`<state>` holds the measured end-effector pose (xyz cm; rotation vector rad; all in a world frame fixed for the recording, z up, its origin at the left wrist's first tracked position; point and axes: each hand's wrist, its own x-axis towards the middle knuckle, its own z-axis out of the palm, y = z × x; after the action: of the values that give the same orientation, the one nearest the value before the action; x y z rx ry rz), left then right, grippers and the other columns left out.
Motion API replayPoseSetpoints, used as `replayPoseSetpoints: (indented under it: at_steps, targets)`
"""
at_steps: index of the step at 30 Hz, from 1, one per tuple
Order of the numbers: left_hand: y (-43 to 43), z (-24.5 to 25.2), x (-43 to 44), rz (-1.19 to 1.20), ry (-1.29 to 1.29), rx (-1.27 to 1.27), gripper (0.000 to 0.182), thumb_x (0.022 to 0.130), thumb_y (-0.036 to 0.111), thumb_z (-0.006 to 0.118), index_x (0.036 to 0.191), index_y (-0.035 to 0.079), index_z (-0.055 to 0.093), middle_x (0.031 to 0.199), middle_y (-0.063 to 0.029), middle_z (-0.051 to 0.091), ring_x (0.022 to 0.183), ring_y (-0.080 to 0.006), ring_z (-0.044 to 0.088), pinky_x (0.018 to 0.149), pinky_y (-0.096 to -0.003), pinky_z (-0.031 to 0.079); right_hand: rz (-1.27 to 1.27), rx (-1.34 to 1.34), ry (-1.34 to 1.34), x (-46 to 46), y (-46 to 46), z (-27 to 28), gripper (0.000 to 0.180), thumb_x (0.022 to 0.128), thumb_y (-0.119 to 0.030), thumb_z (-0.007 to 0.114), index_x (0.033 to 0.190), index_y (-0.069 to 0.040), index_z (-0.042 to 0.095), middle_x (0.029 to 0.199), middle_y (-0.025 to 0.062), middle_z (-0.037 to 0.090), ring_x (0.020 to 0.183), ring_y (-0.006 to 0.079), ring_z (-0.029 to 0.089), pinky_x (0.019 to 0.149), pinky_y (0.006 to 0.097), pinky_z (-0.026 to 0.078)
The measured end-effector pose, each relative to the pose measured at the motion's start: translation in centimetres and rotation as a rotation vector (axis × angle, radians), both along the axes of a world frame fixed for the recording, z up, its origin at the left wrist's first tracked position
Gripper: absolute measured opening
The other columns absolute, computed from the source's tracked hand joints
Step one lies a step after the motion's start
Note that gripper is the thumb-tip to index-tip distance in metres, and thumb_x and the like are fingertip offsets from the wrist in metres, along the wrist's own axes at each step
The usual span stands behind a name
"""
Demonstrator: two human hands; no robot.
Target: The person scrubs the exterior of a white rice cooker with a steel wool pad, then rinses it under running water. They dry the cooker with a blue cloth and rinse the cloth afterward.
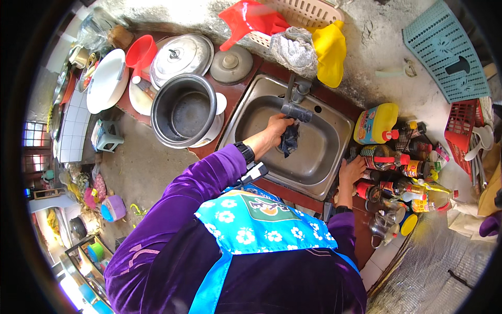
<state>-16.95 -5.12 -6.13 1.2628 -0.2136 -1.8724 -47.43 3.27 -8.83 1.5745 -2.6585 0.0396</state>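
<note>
My left hand [277,128] grips a dark, crumpled cloth [290,140] over the stainless steel sink [313,169], just below the faucet [297,110]. On the sink's right side, my right hand [352,169] rests beside a group of sauce bottles [382,156]; its fingertips are near the closest ones, and whether it touches any cannot be told. A large yellow jug [377,123] with a red cap stands behind that hand. Left of the sink is a dark, deep cooking pot [188,112] with nothing in it.
Two lids, a metal one [181,59] and a grey one [231,64], lie behind the pot. A red ladle [141,53] and a white basin [108,80] are further left. A beige basket [306,13] with red, lace and yellow items hangs above the sink. Glass jugs [382,225] stand at right.
</note>
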Motion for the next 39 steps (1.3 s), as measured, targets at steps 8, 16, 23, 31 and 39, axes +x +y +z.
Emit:
replayPoseSetpoints:
  at_steps: [8,16,23,31,39]
  targets:
    - [1.0,-1.1,-0.7,0.099,0.125,0.017,0.045,0.084,-0.003,0.048,0.129,0.003,0.051,0.103,-0.0134,0.062,0.084,-0.0246,0.062,0.070,-0.0391,0.053,0.793,-0.159,-0.944,12.6,-1.1,0.8,0.068,0.077,-0.006,0.064,0.139,-0.002,0.036,0.138,0.0221,0.042,0.128,0.0366,0.042,0.104,0.0437,0.036]
    - [0.5,-4.3,2.2,-0.193,-0.001,-0.203,0.053,0.074,-0.006,0.056,0.127,0.001,0.053,0.100,-0.0119,0.062,0.075,-0.0192,0.060,0.058,-0.0320,0.048,0.511,-0.223,-1.250,16.5,-6.9,-0.3,0.024,0.082,-0.003,0.057,0.105,0.004,0.060,0.092,0.0096,0.066,0.085,0.0194,0.061,0.077,0.0304,0.047]
    - [1.1,-3.3,3.3,-0.309,-0.360,-0.324,0.049,0.078,-0.005,0.055,0.127,0.000,0.052,0.086,-0.0093,0.062,0.064,-0.0139,0.056,0.051,-0.0257,0.042,0.190,-0.084,-1.598,17.3,-8.1,-0.6,0.018,0.090,-0.011,0.054,0.093,0.002,0.066,0.086,0.0037,0.066,0.073,0.0101,0.058,0.067,0.0252,0.046]
    - [2.1,-3.5,2.6,-0.251,-0.496,-0.605,0.069,0.069,-0.001,0.069,0.131,0.000,0.038,0.105,-0.0118,0.058,0.087,-0.0178,0.058,0.068,-0.0304,0.049,0.235,-0.083,-1.581,18.5,-7.3,0.8,0.016,0.092,-0.013,0.056,0.089,0.000,0.065,0.085,0.0051,0.066,0.074,0.0132,0.062,0.063,0.0282,0.048]
    - [4.7,-2.5,1.0,-0.291,-0.415,-0.683,0.057,0.074,0.000,0.071,0.125,0.000,0.045,0.108,-0.0114,0.058,0.098,-0.0192,0.059,0.075,-0.0300,0.051,-0.229,-0.196,-1.968,19.1,-7.6,1.2,0.012,0.089,-0.006,0.057,0.096,-0.001,0.066,0.087,0.0072,0.068,0.069,0.0174,0.064,0.061,0.0308,0.053]
